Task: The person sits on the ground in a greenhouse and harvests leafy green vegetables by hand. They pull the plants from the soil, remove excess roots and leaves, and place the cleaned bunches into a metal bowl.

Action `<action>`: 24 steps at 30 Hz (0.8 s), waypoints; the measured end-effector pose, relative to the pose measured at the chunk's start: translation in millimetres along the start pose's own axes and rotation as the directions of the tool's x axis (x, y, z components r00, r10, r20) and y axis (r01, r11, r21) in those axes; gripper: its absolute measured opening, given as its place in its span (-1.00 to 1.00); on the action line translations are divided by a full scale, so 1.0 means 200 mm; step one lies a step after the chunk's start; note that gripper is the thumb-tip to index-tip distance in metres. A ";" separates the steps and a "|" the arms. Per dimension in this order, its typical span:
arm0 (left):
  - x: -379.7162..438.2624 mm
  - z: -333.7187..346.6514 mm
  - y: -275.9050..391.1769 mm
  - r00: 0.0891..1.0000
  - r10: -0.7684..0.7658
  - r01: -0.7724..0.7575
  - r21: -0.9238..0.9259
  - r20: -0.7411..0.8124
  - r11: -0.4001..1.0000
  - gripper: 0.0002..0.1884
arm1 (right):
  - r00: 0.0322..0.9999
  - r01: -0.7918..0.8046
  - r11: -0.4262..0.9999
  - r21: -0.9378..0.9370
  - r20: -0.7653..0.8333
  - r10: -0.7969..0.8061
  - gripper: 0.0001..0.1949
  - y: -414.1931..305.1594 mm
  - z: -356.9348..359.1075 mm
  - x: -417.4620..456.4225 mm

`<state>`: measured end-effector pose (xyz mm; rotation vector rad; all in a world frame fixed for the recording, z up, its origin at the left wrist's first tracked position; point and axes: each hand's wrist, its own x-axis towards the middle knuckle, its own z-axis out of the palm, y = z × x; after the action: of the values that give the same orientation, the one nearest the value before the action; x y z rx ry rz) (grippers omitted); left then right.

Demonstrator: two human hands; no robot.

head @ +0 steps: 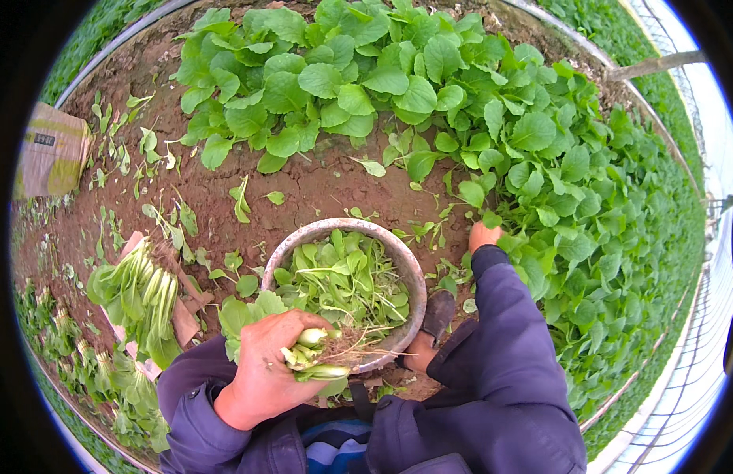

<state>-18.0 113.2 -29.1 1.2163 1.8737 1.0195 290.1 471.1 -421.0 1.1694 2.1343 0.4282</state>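
Observation:
My left hand is closed around a small bunch of leafy greens, its pale stems and brown roots pointing right over the near rim of a round tub. Loose green leaves and thin stems lie inside that tub. Off to the right, my right hand reaches low at the edge of the standing leafy plants. Leaves cover its fingers, so whether it grips a stem cannot be seen.
A pile of pulled greens rests on cardboard to the left. More bunches lie along the lower left. A printed cardboard piece sits at far left. My shod foot is beside the tub. A wooden pole juts in at upper right.

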 end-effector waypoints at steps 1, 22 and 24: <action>0.00 0.00 0.00 1.000 0.006 -0.006 -0.010 0.001 1.000 -0.58 | 0.996 -0.005 0.993 0.116 -0.091 0.015 -0.84 0.03 -0.06 -0.01; -0.03 -0.10 -0.06 0.930 -0.131 0.031 -0.282 -0.342 0.959 -0.72 | 0.736 0.656 0.450 0.606 -0.647 -0.202 -0.56 0.09 -1.45 -0.62; -0.02 -0.12 -0.07 0.917 -0.137 0.002 -0.338 -0.375 0.941 -0.75 | 0.543 0.786 0.436 0.439 -0.827 -0.146 -0.63 0.10 -1.61 -0.73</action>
<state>-43.2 99.8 -29.6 0.7783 1.9152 1.5596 137.9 367.8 -117.5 0.6299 3.4227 -0.5958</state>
